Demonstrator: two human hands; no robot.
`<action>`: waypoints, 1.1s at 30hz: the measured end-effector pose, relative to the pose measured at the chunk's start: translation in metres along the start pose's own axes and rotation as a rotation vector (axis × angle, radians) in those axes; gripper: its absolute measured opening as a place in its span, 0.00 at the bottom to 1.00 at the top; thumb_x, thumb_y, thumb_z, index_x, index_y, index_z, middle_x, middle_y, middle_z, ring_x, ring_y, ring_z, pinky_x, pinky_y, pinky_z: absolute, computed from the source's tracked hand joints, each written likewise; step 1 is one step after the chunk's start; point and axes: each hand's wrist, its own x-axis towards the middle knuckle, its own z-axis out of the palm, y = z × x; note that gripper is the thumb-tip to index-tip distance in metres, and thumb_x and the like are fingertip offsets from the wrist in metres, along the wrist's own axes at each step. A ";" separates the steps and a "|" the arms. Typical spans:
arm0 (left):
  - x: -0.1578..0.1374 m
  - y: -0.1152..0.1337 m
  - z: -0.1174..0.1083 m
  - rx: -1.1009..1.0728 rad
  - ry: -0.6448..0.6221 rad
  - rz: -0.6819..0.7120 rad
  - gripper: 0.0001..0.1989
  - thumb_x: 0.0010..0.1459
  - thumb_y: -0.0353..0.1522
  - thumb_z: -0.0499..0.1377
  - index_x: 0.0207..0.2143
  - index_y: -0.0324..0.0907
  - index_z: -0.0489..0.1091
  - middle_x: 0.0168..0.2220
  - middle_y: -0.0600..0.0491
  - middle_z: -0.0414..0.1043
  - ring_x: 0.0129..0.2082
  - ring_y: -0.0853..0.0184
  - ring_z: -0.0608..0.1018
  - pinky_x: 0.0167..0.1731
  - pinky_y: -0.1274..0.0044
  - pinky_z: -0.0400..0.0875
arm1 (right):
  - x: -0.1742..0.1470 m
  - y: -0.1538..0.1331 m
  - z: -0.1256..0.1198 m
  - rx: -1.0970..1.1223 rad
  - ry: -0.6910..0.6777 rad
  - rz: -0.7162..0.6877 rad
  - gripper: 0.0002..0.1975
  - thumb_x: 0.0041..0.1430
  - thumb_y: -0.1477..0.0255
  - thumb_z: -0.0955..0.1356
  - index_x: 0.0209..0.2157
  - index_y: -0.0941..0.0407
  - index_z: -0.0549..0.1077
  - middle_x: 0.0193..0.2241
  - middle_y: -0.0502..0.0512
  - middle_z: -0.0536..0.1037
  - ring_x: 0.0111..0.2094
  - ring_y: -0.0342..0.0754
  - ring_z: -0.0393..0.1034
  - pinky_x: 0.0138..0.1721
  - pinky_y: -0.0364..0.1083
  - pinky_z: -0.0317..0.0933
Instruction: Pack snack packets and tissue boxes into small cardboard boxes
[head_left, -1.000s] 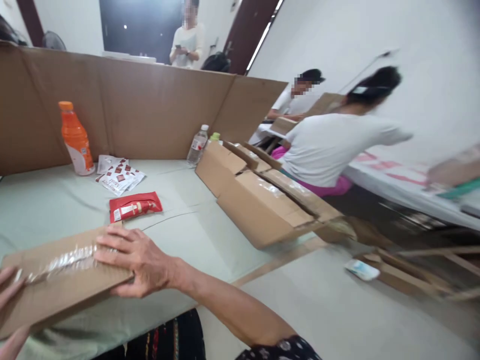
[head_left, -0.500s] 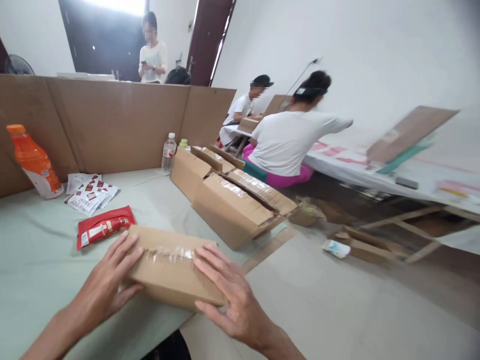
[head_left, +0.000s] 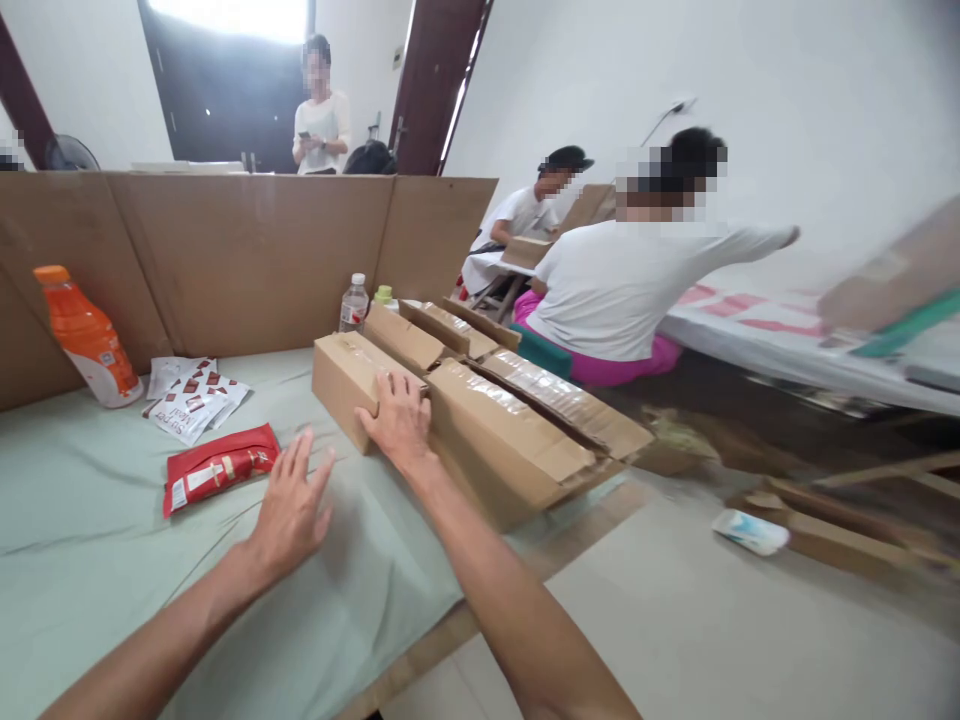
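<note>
Right hand [head_left: 397, 420] lay flat on the near end of a sealed cardboard box [head_left: 352, 375], fingers [head_left: 386, 392] spread and pressing on its top edge and side, not wrapped round it. That box sat on the green-covered worktop [head_left: 90, 520], pushed up against a larger taped carton [head_left: 502, 440] on its right side; more cartons with loose flaps [head_left: 442, 330] stood just behind the box. Left hand [head_left: 289, 505] hovered open near the box's front left, palm down, fingers [head_left: 300, 460] splayed, holding nothing; could not tell whether it touched the cloth. A red packet [head_left: 217, 475] lay on the worktop left of the box, just beside the left hand. Further left of the box, a small heap of red-and-white sachets [head_left: 187, 395], and beyond them an orange drink bottle [head_left: 86, 335] leaning at the cardboard partition [head_left: 247, 260]. A clear water bottle [head_left: 352, 303] stood behind the box, close against the partition. To the right of the box, past the cartons, a person in a white top [head_left: 637, 290] sat turned away, one arm stretched out over another table. Another seated person [head_left: 525, 215] further back, and a standing person [head_left: 322, 120] beyond the partition near a dark doorway.
</note>
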 end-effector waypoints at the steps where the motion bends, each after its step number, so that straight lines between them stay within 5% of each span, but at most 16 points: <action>1: -0.019 0.004 -0.003 0.004 -0.018 0.018 0.39 0.54 0.24 0.65 0.68 0.39 0.60 0.74 0.27 0.51 0.73 0.36 0.58 0.66 0.44 0.64 | 0.012 -0.003 0.004 0.007 0.004 0.018 0.29 0.66 0.66 0.70 0.63 0.63 0.66 0.62 0.77 0.70 0.64 0.69 0.60 0.57 0.65 0.65; 5: -0.097 0.011 -0.022 0.012 -0.077 0.022 0.39 0.49 0.22 0.67 0.64 0.43 0.65 0.73 0.30 0.54 0.73 0.38 0.60 0.63 0.47 0.70 | 0.037 -0.002 0.017 0.047 0.008 0.073 0.31 0.65 0.66 0.71 0.64 0.65 0.64 0.63 0.82 0.67 0.65 0.72 0.58 0.57 0.67 0.63; 8: -0.157 0.002 -0.040 0.022 -0.052 -0.064 0.35 0.52 0.21 0.64 0.63 0.43 0.67 0.72 0.31 0.56 0.71 0.39 0.64 0.60 0.50 0.75 | 0.023 0.004 0.030 0.074 0.072 0.081 0.37 0.64 0.63 0.71 0.67 0.67 0.59 0.69 0.87 0.56 0.69 0.78 0.51 0.58 0.72 0.59; 12: -0.232 -0.022 -0.058 0.079 0.089 -0.264 0.27 0.61 0.25 0.58 0.63 0.48 0.69 0.72 0.40 0.60 0.69 0.45 0.69 0.58 0.55 0.78 | -0.031 -0.004 0.056 0.176 0.247 -0.188 0.32 0.66 0.61 0.67 0.67 0.60 0.63 0.71 0.79 0.58 0.69 0.73 0.55 0.60 0.69 0.58; 16: -0.275 -0.034 -0.073 0.107 0.190 -0.419 0.20 0.66 0.30 0.57 0.60 0.47 0.72 0.69 0.41 0.67 0.66 0.48 0.74 0.56 0.60 0.80 | -0.072 -0.058 0.094 0.299 -0.018 -0.600 0.35 0.62 0.59 0.69 0.68 0.55 0.65 0.70 0.69 0.63 0.68 0.66 0.60 0.61 0.61 0.61; 20: -0.280 -0.047 -0.095 0.151 0.178 -0.441 0.21 0.63 0.29 0.61 0.58 0.46 0.73 0.68 0.40 0.67 0.66 0.51 0.73 0.57 0.62 0.80 | -0.077 -0.138 0.130 0.346 -0.190 -0.698 0.35 0.60 0.61 0.70 0.68 0.53 0.68 0.67 0.65 0.70 0.66 0.64 0.65 0.60 0.60 0.62; 25: -0.282 -0.135 -0.165 0.344 0.263 -0.605 0.18 0.65 0.30 0.60 0.57 0.43 0.74 0.69 0.37 0.63 0.68 0.48 0.70 0.64 0.57 0.72 | -0.090 -0.196 0.155 0.395 -0.046 -0.742 0.25 0.69 0.67 0.65 0.64 0.56 0.72 0.64 0.67 0.74 0.62 0.62 0.69 0.58 0.58 0.62; 30: -0.277 -0.257 -0.279 0.573 0.433 -0.898 0.28 0.69 0.31 0.57 0.68 0.29 0.59 0.75 0.29 0.43 0.76 0.39 0.49 0.72 0.47 0.49 | -0.100 -0.196 0.161 0.401 0.037 -0.784 0.24 0.71 0.67 0.64 0.65 0.56 0.71 0.64 0.66 0.74 0.62 0.61 0.68 0.57 0.57 0.62; 33: -0.264 -0.305 -0.330 0.628 0.443 -0.982 0.32 0.73 0.37 0.56 0.71 0.30 0.53 0.74 0.31 0.49 0.75 0.40 0.52 0.71 0.44 0.49 | -0.098 -0.194 0.159 0.384 0.044 -0.783 0.24 0.71 0.67 0.64 0.65 0.55 0.70 0.64 0.66 0.74 0.61 0.60 0.69 0.58 0.57 0.61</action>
